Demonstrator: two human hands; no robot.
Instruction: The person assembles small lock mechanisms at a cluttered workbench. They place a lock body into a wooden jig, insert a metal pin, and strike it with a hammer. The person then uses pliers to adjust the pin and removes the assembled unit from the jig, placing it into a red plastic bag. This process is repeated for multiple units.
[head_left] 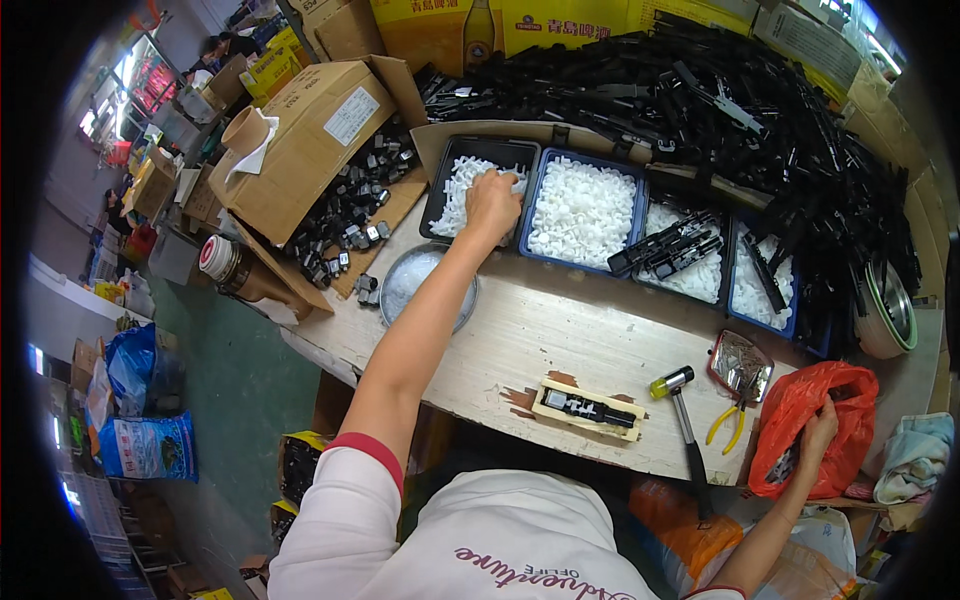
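My left hand (492, 207) reaches into a black tray (430, 216) of small white plastic parts (463, 180). Its fingers are bent down among the parts, and whatever they pinch is hidden. At the right end of the bench, my right hand (821, 428) is in the mouth of a red plastic bag (790, 410); its fingers are mostly covered. A black metal-and-plastic assembly (585, 408) lies in a cream holding block (628, 430) at the bench's front edge. Between block and bag lie a hammer (686, 425) and yellow-handled pliers (738, 420).
Blue tray (540, 250) holds more white parts. Black rail-like pieces (640, 95) are heaped behind. A round dish (466, 312) sits under my left forearm. An open carton (310, 130) of dark metal parts, a flask (222, 262), a dish of small metal pieces (738, 362) and stacked bowls (885, 320) stand around.
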